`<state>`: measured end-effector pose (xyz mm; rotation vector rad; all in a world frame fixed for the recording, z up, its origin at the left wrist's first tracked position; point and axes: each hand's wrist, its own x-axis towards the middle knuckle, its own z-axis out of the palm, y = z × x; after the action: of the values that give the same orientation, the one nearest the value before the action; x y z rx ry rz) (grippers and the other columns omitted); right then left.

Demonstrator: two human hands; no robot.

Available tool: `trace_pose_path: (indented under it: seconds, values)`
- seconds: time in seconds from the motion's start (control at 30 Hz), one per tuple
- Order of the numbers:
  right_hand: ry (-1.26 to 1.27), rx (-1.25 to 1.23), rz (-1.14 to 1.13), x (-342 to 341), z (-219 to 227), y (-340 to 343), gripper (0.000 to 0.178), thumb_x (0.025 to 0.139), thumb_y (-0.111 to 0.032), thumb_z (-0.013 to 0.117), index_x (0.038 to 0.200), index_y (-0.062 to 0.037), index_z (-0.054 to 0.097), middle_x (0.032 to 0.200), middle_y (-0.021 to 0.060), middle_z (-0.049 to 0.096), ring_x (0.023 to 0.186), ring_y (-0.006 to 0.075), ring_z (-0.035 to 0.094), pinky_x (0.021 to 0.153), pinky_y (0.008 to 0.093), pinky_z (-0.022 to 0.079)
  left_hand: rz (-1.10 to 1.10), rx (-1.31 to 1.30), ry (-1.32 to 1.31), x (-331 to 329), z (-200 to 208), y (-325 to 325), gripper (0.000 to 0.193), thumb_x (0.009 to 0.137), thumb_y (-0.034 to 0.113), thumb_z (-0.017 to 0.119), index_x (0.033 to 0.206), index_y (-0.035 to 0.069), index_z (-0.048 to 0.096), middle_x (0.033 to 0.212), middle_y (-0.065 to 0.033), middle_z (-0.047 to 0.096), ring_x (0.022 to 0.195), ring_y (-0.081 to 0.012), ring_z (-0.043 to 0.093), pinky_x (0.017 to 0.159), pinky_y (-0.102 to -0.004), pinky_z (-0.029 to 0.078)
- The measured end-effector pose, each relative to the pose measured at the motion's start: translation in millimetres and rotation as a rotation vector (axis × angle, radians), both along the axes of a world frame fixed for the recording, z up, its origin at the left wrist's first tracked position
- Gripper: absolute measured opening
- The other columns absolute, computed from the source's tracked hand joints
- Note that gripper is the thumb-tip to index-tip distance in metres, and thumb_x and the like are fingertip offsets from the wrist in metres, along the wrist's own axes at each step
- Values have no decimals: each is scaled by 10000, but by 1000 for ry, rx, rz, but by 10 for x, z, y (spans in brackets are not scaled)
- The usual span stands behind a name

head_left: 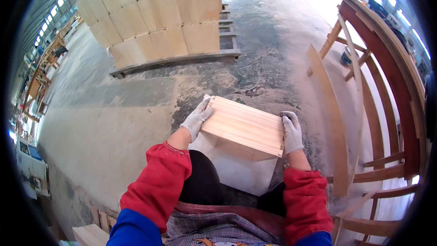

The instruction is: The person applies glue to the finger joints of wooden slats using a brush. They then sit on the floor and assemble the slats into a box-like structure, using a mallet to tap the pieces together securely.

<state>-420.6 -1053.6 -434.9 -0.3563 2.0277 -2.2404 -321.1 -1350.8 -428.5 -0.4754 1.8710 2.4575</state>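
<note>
Between my two gloved hands is a pale wooden box (243,125), held tilted in front of my knees with one broad face turned up. My left hand (197,117), in a greyish-white work glove, grips its left end, fingers along the far corner. At the right end my right hand (292,130) closes on the edge, with the fingertips curled over the corner. Notched joints show at the box's corners. Its inside is hidden from this view. Beneath it, a whitish surface (246,173) shows between my legs.
Ahead to the left, a tall stack of similar wooden boxes (154,18) stands on a pallet (177,61). A long wooden workbench (387,36) runs along the right, with a leaning plank (332,118) and a bucket (347,57) by it. Wooden pieces (91,234) lie at lower left.
</note>
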Motion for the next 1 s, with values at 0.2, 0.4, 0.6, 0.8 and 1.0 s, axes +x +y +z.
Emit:
trace_pose_path:
  seconds: [0.2, 0.4, 0.6, 0.8, 1.0]
  values:
    - [-421, -220, -380, 275, 187, 183, 293, 898, -324, 513, 1088, -107, 566, 982, 4, 590, 918, 120, 520, 793, 266, 388, 65, -34, -9, -27, -179, -73, 635, 864, 299, 591, 1404, 97, 324, 1401, -32, 378, 1267, -155, 356, 1045, -265, 255]
    - [-239, 34, -74, 848, -2, 53, 526, 914, -309, 478, 1329, -20, 333, 1091, 80, 521, 984, 145, 486, 869, 280, 395, 78, 30, -33, 29, 17, 41, 590, 872, 282, 591, 1381, 112, 348, 1326, -27, 447, 1201, -154, 430, 989, -287, 348]
    - [-178, 65, 103, 773, -14, 108, 680, 943, -301, 469, 1418, 49, 131, 1333, 144, 395, 1173, 181, 407, 975, 270, 325, 193, 123, -68, 246, 33, 148, 553, 877, 271, 587, 1361, 124, 363, 1291, -30, 470, 1184, -159, 443, 982, -297, 355]
    - [-486, -436, 45, 512, -525, -62, 552, 961, -331, 428, 1407, -54, 257, 1340, 96, 397, 1205, 189, 381, 1017, 278, 278, 211, 79, -117, 122, 88, 62, 480, 907, 257, 524, 1354, 156, 378, 1264, -12, 502, 1097, -168, 521, 907, -349, 437]
    - [-433, -582, -22, 531, -198, 195, 514, 910, -502, 442, 1299, -166, 432, 1329, 41, 435, 1240, 235, 357, 1024, 370, 258, 179, 22, -61, 51, -48, 89, 491, 889, 314, 554, 1331, 161, 404, 1231, -36, 524, 1073, -207, 539, 879, -396, 455]
